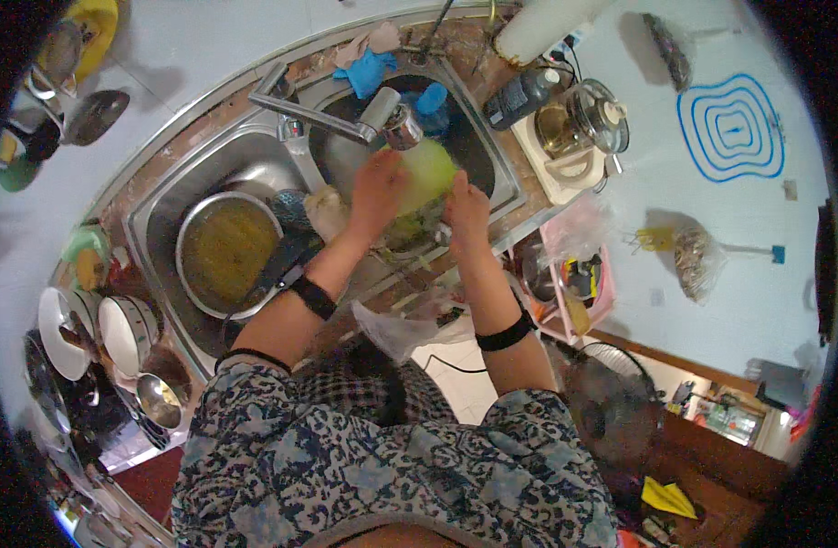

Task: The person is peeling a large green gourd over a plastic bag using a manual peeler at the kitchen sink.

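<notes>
Over the right-hand bowl of the steel double sink (508,185), my left hand (379,186) and my right hand (467,209) hold a pale green, rounded thing (429,168) between them. It looks like a vegetable, but blur hides its exact kind. Just above it hangs the head of the tap (404,130), and whether water runs cannot be told. Darker green leafy bits (415,229) lie beneath, in the bowl's front part. A clear bottle with a blue cap (433,99) is at the back of the same bowl.
In the left bowl sits a round metal pan (231,253) of brownish liquid. A blue cloth (365,72) rests on the back rim. To the right stand a dark bottle (522,99) and a glass kettle (563,130). White bowls (128,332) and a steel ladle (160,401) are at left.
</notes>
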### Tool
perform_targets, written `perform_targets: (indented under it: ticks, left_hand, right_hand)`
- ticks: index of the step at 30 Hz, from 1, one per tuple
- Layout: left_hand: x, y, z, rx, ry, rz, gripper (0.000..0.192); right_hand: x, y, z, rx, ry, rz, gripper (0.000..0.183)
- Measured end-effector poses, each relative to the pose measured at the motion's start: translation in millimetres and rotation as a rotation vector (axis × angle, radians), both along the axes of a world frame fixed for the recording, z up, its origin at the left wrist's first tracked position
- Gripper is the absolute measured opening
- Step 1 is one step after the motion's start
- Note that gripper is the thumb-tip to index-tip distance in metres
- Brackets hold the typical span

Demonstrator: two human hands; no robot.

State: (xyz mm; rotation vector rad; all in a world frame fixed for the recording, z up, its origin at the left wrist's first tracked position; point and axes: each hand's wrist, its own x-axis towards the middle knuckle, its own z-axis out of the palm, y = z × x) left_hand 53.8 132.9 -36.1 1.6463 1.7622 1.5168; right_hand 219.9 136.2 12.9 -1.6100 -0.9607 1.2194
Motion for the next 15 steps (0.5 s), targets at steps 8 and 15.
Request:
perform_targets:
  ticks: [8,15]
  left_hand:
    - [68,25,29,-0.032,0.357,-0.407,0.021]
    - [45,65,-104,-0.637,0.263,-0.016,0.021]
  right_hand:
    - [10,0,41,-0.18,0.087,-0.06,0.036]
    - [14,-1,41,-0.226,0.276,-0.069,0.035]
